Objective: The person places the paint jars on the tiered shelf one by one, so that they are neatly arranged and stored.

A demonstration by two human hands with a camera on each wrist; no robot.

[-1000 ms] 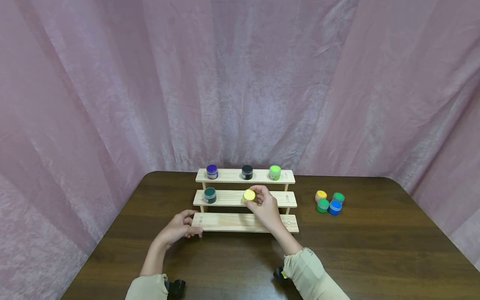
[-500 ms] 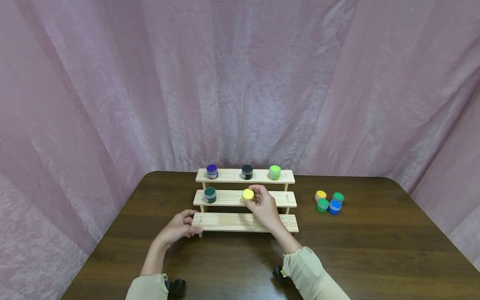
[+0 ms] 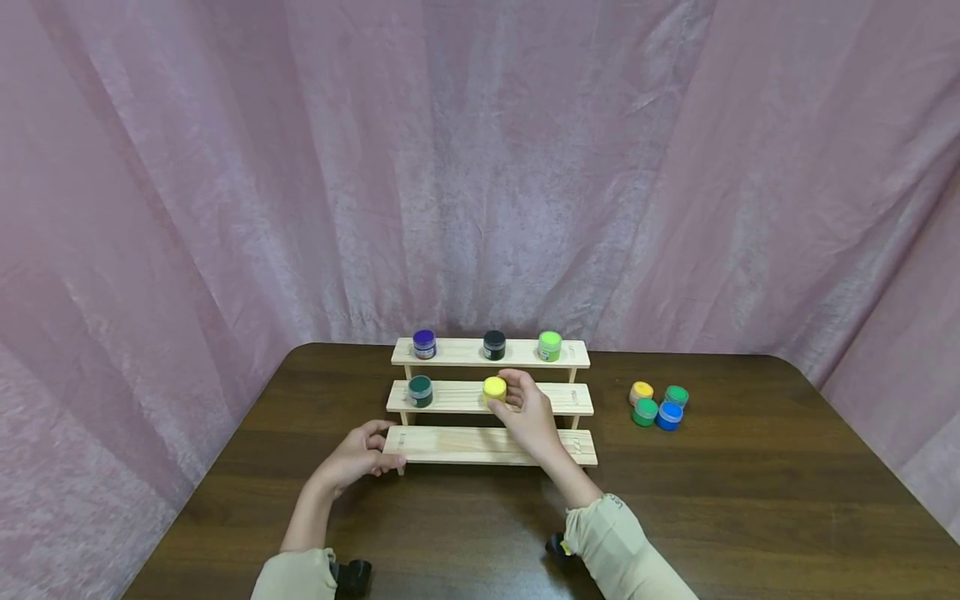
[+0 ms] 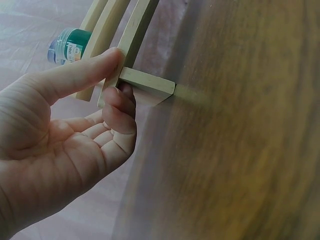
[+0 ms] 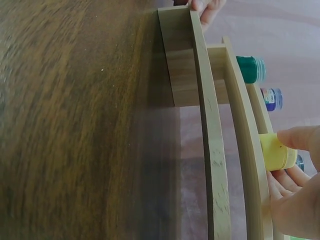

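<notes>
A three-tier wooden stand (image 3: 457,446) sits on the table. My left hand (image 4: 75,125) pinches the left end of its lowest shelf between thumb and fingers. On the middle shelf, my right hand (image 3: 527,414) holds a small yellow paint jar (image 5: 275,151) between thumb and fingers; in the right wrist view its base meets the board. To its left on that shelf stands a dark green paint jar (image 3: 420,391). The top shelf bears a purple jar (image 3: 424,344), a black jar (image 3: 494,344) and a light green jar (image 3: 550,346), spaced apart.
Right of the stand, several jars stand close together on the brown table (image 3: 750,467): an orange-lidded jar (image 3: 641,392), a blue jar (image 3: 670,415) and two green jars, the nearer green jar (image 3: 645,412) in front. A pink curtain (image 3: 480,167) hangs behind the table.
My right hand has shifted the yellow jar slightly left along the middle shelf, nearly under the black jar. My left hand has stayed on the lowest shelf's end.
</notes>
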